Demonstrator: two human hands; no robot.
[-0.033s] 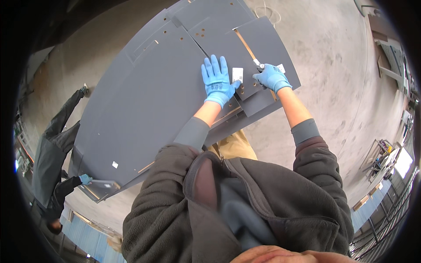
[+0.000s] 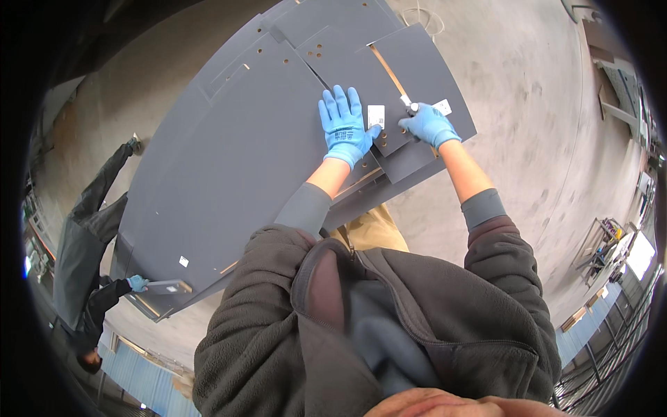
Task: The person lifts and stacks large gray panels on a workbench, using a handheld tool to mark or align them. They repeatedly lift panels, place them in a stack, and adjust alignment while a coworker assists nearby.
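Note:
My left hand (image 2: pixel 342 128), in a blue glove, lies flat with fingers stretched out on a large dark grey panel (image 2: pixel 229 160). Its thumb reaches beside a white label (image 2: pixel 376 116). Blue-gloved too, my right hand (image 2: pixel 431 124) is closed round a small tool (image 2: pixel 415 108), whose pale rounded end and dark body show past the fingers; its kind I cannot make out. The tool is over a smaller grey panel (image 2: pixel 445 76), at the lower end of a narrow wood-coloured strip (image 2: pixel 388 69). Another white label (image 2: pixel 442 107) sits just beyond my right fingers.
Several grey panels with round holes overlap at the far end of the stack. At the left, a co-worker (image 2: pixel 83 250) holds a small grey panel (image 2: pixel 167 287) in a gloved hand. A rack with tools (image 2: pixel 603 247) stands on the concrete floor (image 2: pixel 514 83) to the right.
My right hand has shifted slightly, and more of the label beyond it shows. My left hand stays in place. The co-worker's small panel has tilted a little.

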